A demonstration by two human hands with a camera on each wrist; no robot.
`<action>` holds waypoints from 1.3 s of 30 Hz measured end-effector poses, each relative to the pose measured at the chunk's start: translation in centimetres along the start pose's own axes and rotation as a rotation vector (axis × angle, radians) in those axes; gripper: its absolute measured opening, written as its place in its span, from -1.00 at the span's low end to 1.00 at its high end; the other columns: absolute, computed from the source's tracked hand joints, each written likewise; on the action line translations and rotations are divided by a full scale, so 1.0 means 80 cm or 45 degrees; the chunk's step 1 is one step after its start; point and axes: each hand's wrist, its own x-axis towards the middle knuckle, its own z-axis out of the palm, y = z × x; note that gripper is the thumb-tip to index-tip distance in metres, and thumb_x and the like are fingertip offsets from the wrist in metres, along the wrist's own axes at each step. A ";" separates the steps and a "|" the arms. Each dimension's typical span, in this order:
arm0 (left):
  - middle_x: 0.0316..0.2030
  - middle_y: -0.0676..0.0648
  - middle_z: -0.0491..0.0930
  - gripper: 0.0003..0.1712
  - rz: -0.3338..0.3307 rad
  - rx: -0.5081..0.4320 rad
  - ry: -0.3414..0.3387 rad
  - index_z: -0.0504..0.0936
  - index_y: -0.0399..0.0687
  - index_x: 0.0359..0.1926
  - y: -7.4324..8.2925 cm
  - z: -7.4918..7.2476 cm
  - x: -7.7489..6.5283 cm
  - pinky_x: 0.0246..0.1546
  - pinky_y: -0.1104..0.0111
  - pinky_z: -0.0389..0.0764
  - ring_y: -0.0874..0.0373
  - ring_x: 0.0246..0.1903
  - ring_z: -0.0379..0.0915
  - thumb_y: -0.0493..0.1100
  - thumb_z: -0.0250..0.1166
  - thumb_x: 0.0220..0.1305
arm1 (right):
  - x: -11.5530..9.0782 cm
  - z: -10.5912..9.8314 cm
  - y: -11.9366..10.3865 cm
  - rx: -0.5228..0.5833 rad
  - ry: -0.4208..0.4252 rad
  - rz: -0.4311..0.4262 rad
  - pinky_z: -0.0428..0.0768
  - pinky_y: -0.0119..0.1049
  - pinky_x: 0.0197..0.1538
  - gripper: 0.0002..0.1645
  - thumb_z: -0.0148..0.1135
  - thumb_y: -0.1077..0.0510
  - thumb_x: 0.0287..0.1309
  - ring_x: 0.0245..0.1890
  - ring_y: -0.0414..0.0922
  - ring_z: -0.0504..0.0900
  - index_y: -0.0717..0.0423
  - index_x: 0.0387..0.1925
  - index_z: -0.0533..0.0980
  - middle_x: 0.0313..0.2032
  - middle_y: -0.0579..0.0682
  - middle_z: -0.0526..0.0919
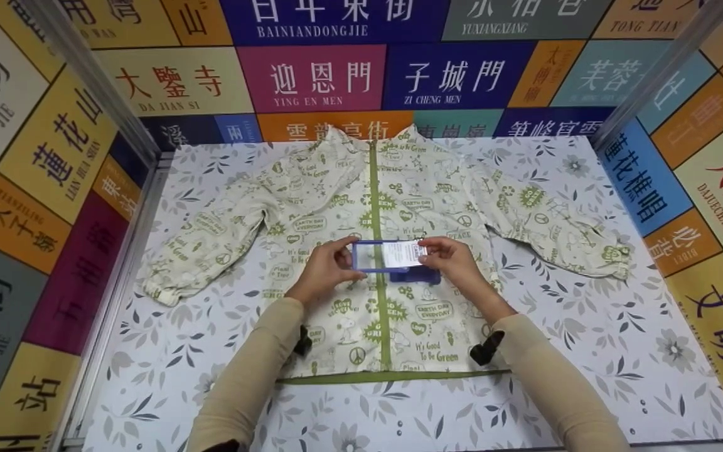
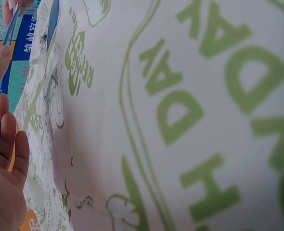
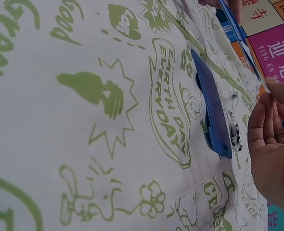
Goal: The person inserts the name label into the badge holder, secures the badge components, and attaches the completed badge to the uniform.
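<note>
In the head view, my left hand [image 1: 324,270] pinches the left end of a clear card holder [image 1: 368,257] with a blue frame. My right hand [image 1: 452,260] pinches the right end of a white printed card [image 1: 403,254], which overlaps the holder's right half. Both are held over a cream jacket [image 1: 437,311] with green print, spread flat with its sleeves out. Below them a flat blue piece [image 1: 421,275] lies on the jacket; the right wrist view shows this blue piece [image 3: 212,103] from the side, next to a small dark-and-clear clip [image 3: 234,131].
The jacket lies on a white table [image 1: 562,389] with a grey leaf pattern. Coloured panels with printed characters [image 1: 311,78] stand behind and on both sides, joined by metal posts [image 1: 110,100]. A black band [image 1: 486,348] shows at the right wrist.
</note>
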 end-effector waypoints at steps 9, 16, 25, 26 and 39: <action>-0.35 0.00 0.57 -0.07 -0.017 0.007 -0.006 0.45 -0.10 0.35 0.002 0.002 0.001 -0.29 0.40 0.60 0.18 -0.38 0.48 -0.17 0.62 -0.10 | 0.016 -0.001 0.027 0.022 0.000 0.011 0.64 -0.48 -0.23 -0.49 0.39 0.33 0.11 -0.33 -0.28 0.56 0.34 0.13 0.54 -0.20 0.09 0.57; -0.35 -0.01 0.57 -0.08 -0.014 -0.011 -0.005 0.44 -0.11 0.35 0.003 0.003 0.002 -0.29 0.36 0.58 0.16 -0.38 0.46 -0.19 0.61 -0.09 | 0.017 0.005 0.031 -0.022 0.043 -0.013 0.62 -0.48 -0.27 -0.53 0.43 0.28 0.10 -0.38 -0.27 0.55 0.28 0.08 0.58 -0.29 -0.06 0.55; -0.36 0.00 0.55 -0.07 -0.012 -0.001 -0.007 0.43 -0.15 0.36 0.005 0.006 0.001 -0.30 0.38 0.53 0.17 -0.38 0.43 -0.13 0.61 -0.08 | 0.018 0.011 0.033 -0.021 0.068 -0.026 0.62 -0.49 -0.30 -0.55 0.44 0.28 0.07 -0.37 -0.27 0.54 0.25 0.04 0.61 -0.29 -0.05 0.57; -0.36 0.01 0.55 -0.07 -0.010 0.009 -0.004 0.44 -0.14 0.35 0.005 0.006 0.001 -0.30 0.38 0.53 0.17 -0.38 0.43 -0.12 0.61 -0.07 | 0.018 0.012 0.032 -0.028 0.064 -0.022 0.61 -0.49 -0.30 -0.55 0.44 0.27 0.08 -0.37 -0.27 0.53 0.25 0.04 0.61 -0.29 -0.04 0.56; -0.37 0.01 0.55 -0.03 -0.042 -0.002 0.028 0.45 -0.14 0.34 0.008 0.010 0.003 -0.28 0.40 0.57 0.17 -0.37 0.45 -0.17 0.64 -0.16 | 0.014 0.020 0.013 -0.088 0.024 0.025 0.57 -0.33 -0.30 -0.57 0.41 0.29 0.11 -0.40 -0.24 0.46 0.29 0.05 0.60 -0.22 0.15 0.54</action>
